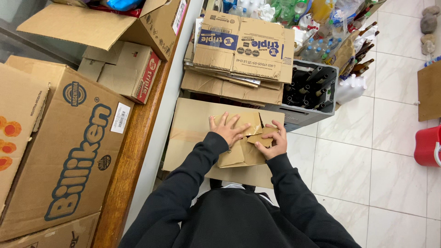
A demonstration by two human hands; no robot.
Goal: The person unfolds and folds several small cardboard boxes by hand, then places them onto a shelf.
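Below, left hand (pixel 226 129) flat, fingers spread, right hand (pixel 274 141) gripping flap, both on folded cardboard piece (pixel 241 154), long axis pointing away

Right of the flattened cardboard box (pixel 193 133), the tiled floor (pixel 367 160) lies open as far as the red bucket (pixel 428 146) at the floor's right edge. Ahead, a grey bottle crate (pixel 308 94) and a stack of folded cartons (pixel 239 55) block the way. On the left, the wooden counter (pixel 133 156) edge runs close, loaded with big boxes (pixel 69 151).
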